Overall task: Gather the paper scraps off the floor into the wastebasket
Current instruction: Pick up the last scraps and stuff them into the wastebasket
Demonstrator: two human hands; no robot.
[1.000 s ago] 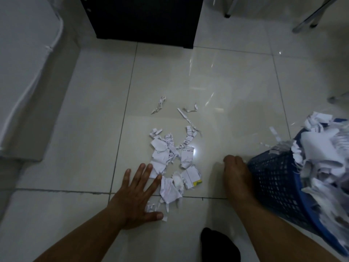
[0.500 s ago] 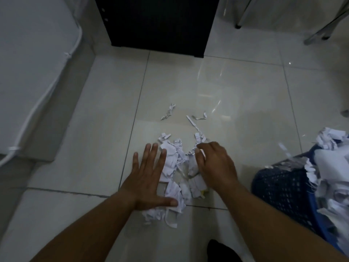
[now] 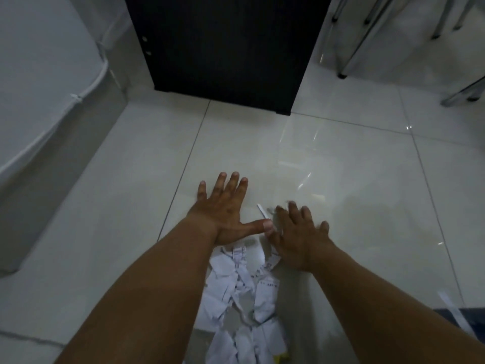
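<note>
Paper scraps (image 3: 241, 292) lie heaped on the floor (image 3: 341, 179) at 6 o'clock between the forearms, the raking-together step judged in hand: left hand (image 3: 223, 214) flat with fingers spread, right hand (image 3: 296, 237) blurred at its 3 o'clock, both empty, thumbs close; next, draw both toward 6 o'clock.

You're in a room of a home, most likely a bedroom; a white mattress (image 3: 39, 88) with piped edging lies low at your left; glossy pale floor tiles (image 3: 341, 153) run under everything; a black cabinet (image 3: 223, 48) stands on them straight ahead; slim chrome furniture legs (image 3: 349, 56) rest on the tiles at your upper right; the light is dim.
</note>
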